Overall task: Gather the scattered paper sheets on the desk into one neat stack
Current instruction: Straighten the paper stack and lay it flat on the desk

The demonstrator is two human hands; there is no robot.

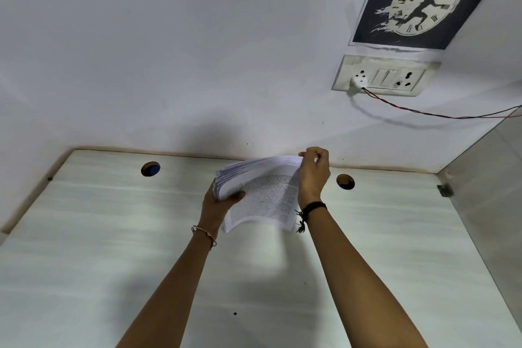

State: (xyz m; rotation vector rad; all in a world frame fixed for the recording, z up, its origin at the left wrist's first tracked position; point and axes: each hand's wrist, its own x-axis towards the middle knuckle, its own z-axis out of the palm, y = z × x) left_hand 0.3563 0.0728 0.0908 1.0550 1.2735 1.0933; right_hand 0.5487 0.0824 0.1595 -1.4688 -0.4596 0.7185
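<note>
White paper stack (262,195) over desk (113,234) — left hand (219,205) clamps its edge, right hand (313,175) pinches far corner.

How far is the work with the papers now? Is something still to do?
Done: no loose sheet shows on the desk; the sheets sit together in one paper stack. In hand: the left hand grips its left edge and the right hand pinches its right edge, lifted over the desk. Left: the edges are fanned and uneven, so squaring them and laying the stack down.
</note>
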